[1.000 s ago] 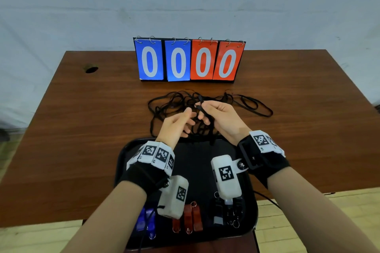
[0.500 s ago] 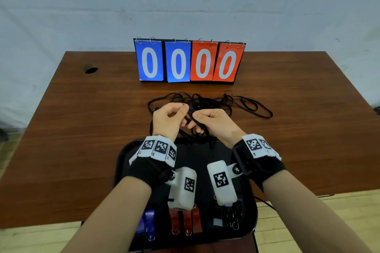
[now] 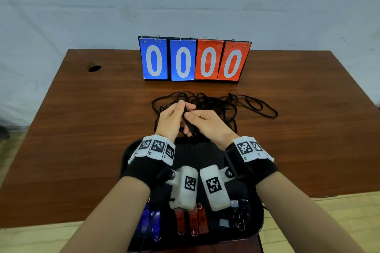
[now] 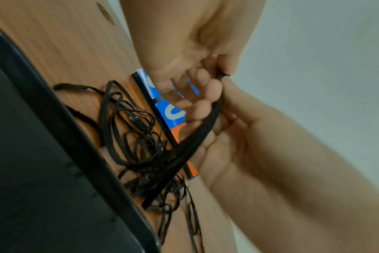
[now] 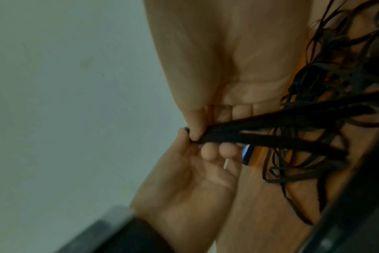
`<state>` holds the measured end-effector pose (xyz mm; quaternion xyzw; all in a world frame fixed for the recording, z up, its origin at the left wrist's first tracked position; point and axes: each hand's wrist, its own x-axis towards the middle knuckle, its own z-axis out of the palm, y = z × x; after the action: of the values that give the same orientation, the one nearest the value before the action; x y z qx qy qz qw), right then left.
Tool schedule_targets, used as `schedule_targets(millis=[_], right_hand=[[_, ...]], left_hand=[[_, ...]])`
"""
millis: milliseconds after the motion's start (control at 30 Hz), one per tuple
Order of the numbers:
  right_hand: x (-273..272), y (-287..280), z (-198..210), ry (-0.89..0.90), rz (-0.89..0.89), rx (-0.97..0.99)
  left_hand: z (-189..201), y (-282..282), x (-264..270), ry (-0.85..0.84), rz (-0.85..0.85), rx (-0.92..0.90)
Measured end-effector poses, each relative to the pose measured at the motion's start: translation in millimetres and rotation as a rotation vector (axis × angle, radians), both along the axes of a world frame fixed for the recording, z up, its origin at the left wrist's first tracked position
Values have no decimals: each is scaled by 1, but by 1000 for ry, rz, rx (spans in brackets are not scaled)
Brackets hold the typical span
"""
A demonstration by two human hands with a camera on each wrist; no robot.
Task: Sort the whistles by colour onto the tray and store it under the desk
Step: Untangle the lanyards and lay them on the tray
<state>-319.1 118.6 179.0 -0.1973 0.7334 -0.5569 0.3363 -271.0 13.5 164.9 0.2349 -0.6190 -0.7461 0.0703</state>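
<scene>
Both hands now raised higher than 1 s ago: left hand [image 3: 171, 118] and right hand [image 3: 207, 123] pinching gathered black lanyards [image 3: 190, 123] off desk [image 3: 82, 139] near tray's [image 3: 259, 226] far edge. Cord bundling, not whistle sorting.

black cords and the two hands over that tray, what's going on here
A person is gathering a bundle of black lanyard cords above the brown wooden desk. The left hand pinches the bundle's upper end, and the right hand holds it just below. More loose cords lie tangled in front of the blue and red flip scoreboard. On the black plastic tray, blue whistles, red whistles and black whistles already sit grouped by colour.
</scene>
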Motion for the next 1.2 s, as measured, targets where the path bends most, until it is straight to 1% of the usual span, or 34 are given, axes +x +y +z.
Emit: schedule_targets(millis=[100, 167, 233, 300, 400, 467, 533, 600, 667, 733, 800, 867, 1033, 1100, 1200], right_hand=[[8, -4, -5, 17, 57, 14], [10, -5, -10, -43, 70, -4], [12, -4, -16, -120, 138, 27], [12, 0, -23, -189, 224, 138], [8, 12, -34, -196, 293, 360], [3, 22, -40, -192, 283, 519], [-2, 32, -46, -179, 259, 683], [-7, 38, -50, -137, 272, 822], [-11, 38, -50, -71, 280, 879], [-16, 34, -49, 114, 295, 911], [-21, 22, -47, 283, 237, 886], [-25, 8, -45, 376, 142, 820], [-45, -42, -46, 459, 3, 650], [-57, -62, -54, 518, 7, 661], [-72, -85, -69, 619, 81, 741]], left_hand=[[3, -6, -2, -24, 50, 120], [2, -10, -1, -14, 105, 185], [1, -16, 0, -8, 196, 258], [1, -27, 1, 6, 289, 306], [3, -50, 1, -5, 361, 214], [5, -62, 1, -16, 400, 152], [8, -70, 1, -17, 439, 144], [7, -73, 0, -18, 454, 170], [2, -72, -1, -30, 423, 191], [-6, -69, -3, -58, 370, 220], [-15, -67, -4, -100, 318, 262], [-24, -66, -3, -128, 288, 282], [-35, -74, -1, -200, 298, 265], [-37, -76, -1, -215, 304, 249], [-41, -76, 0, -242, 275, 228]])
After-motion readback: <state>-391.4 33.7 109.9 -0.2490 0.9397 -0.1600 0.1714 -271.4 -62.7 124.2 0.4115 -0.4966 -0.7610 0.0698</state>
